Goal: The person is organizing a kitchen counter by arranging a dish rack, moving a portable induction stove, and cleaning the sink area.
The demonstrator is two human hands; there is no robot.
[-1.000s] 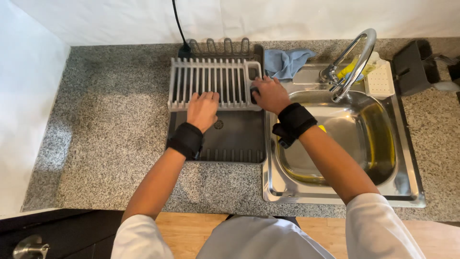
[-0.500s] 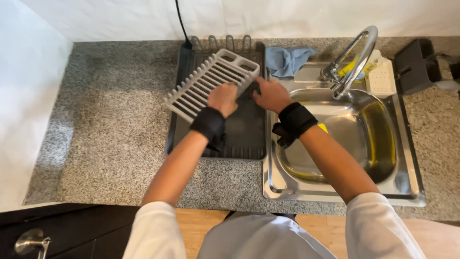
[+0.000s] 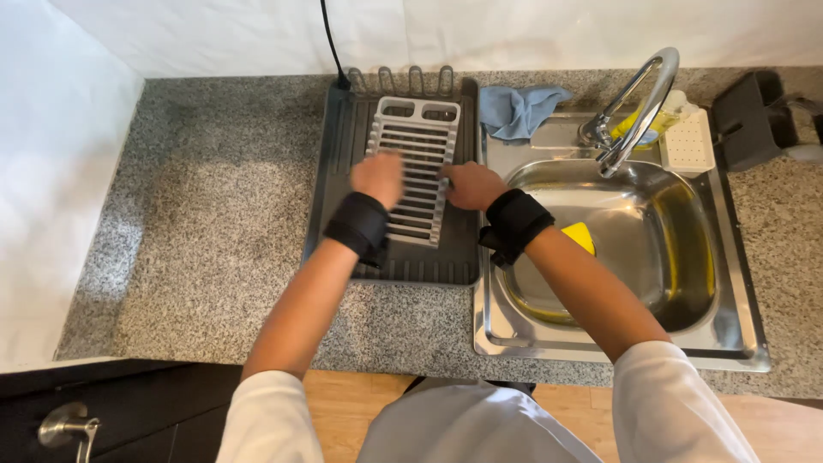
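the left hand and right hand grip the long edges of the grey slatted rack, fingers closed on it. the rack lies between them, over the dark drain tray on the table, left of the sink.

The grey slatted rack has been turned from lying crosswise over the dark drain tray, through a tilt, to lying lengthwise down the tray's middle. The left hand has been shifted to its left edge, the right hand to its right edge.
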